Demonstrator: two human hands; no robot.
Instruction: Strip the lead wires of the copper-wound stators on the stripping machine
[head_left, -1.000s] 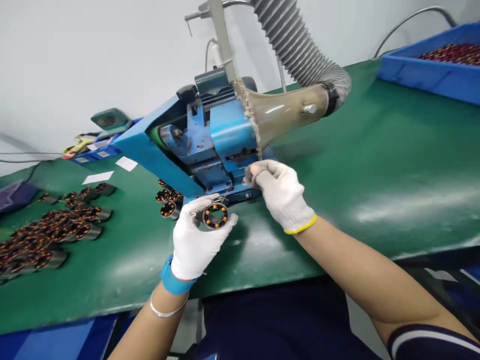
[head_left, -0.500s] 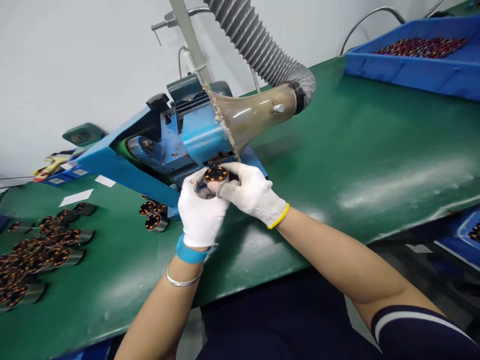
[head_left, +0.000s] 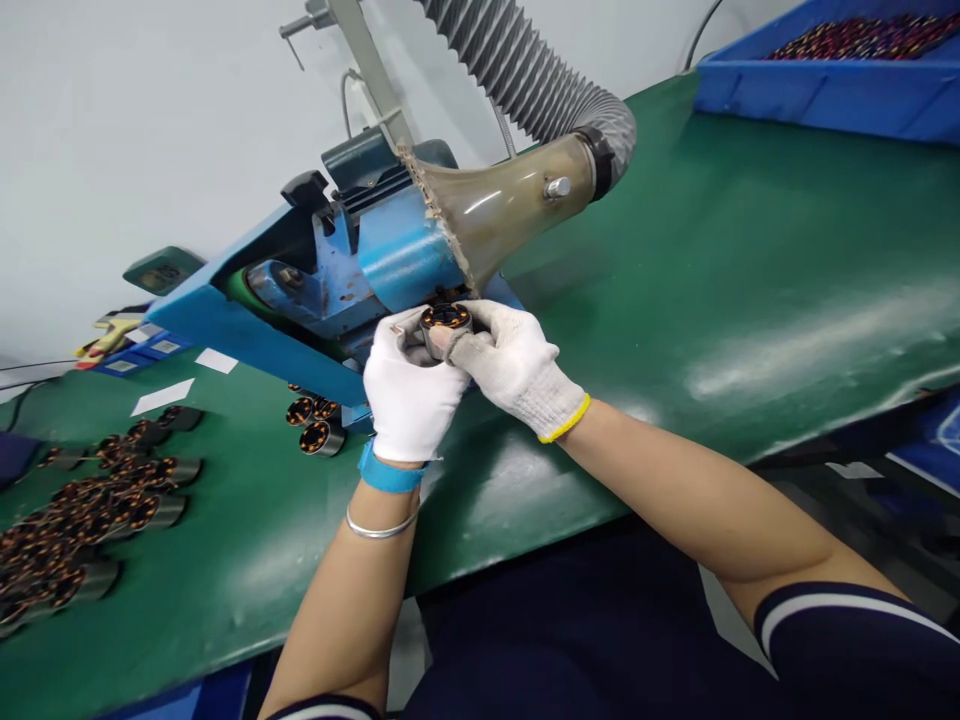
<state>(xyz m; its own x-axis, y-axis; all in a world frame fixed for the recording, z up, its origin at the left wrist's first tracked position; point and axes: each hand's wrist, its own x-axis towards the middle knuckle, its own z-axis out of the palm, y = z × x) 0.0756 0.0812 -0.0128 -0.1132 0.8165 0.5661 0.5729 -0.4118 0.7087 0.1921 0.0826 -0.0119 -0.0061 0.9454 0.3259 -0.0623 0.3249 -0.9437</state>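
I note L hand [head_left: 412, 405] & R hand [head_left: 519, 365], both gloved, fingers curled nearly closed on opp. sides of one wound stator [head_left: 448, 316], coil end up, near the lower edge of the blue machine guard [head_left: 411, 250], prob. so it sits steady.

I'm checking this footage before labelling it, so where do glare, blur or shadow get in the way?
Head view: broad white glare on the green tabletop, right of the arms; small bright streaks on the clear hood. Head view: the heap of parts at left looks soft and smeared, while the held part shows its orange windings. Head view: deep shade below the table's edge.
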